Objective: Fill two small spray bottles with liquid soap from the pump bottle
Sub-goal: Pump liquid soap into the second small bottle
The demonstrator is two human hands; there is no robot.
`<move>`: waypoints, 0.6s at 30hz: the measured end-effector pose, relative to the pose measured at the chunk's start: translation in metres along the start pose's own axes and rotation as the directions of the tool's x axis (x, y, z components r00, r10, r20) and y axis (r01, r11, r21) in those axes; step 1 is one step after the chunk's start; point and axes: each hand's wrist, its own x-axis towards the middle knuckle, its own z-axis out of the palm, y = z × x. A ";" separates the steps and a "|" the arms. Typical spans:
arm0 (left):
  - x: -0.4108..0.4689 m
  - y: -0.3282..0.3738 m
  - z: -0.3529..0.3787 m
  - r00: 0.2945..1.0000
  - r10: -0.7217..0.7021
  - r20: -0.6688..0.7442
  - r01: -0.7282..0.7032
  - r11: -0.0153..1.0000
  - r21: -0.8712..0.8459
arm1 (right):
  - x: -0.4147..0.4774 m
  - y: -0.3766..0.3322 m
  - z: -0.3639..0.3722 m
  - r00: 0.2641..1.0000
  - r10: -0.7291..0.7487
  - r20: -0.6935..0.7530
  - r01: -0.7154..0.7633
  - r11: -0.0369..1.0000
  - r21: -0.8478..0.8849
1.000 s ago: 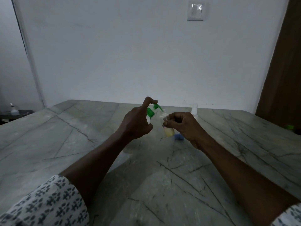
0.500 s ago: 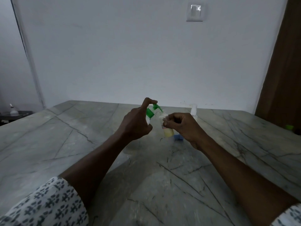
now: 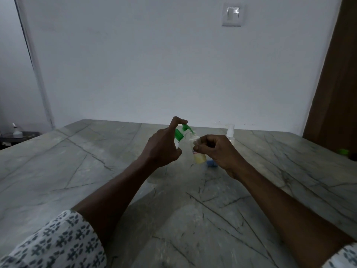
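My left hand [image 3: 162, 149] grips the pump bottle [image 3: 179, 135], which has a green pump head and collar; my forefinger rests on top of the pump. Its body is mostly hidden by my hand. The green nozzle points down into the open neck of a small clear spray bottle [image 3: 199, 155], tilted slightly, with yellowish soap in its lower part. My right hand [image 3: 218, 151] is shut on that small bottle. Both are held above the marble table [image 3: 96, 171]. A second small spray bottle [image 3: 230, 132] with a white sprayer top stands behind my right hand.
A small blue object [image 3: 211, 163] lies on the table just under my right hand. A green object [image 3: 342, 151] sits at the table's far right edge. A low shelf with a white thing [image 3: 16, 132] is at far left. The wall lies behind the table.
Both hands stay in nearly the same place, holding pump nozzle to small bottle. Only a slight shift of the view; no clear change in the soap level.
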 end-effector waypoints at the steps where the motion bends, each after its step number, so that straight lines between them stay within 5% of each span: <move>1: -0.001 0.000 -0.001 1.000 0.005 -0.001 -0.005 1.000 -0.003 | 0.000 0.000 -0.001 1.000 0.002 -0.002 -0.002 1.000 0.002; 18: 0.001 -0.001 0.002 1.000 -0.002 0.005 0.002 0.999 0.041 | 0.000 0.002 -0.001 1.000 -0.025 -0.012 0.024 1.000 -0.013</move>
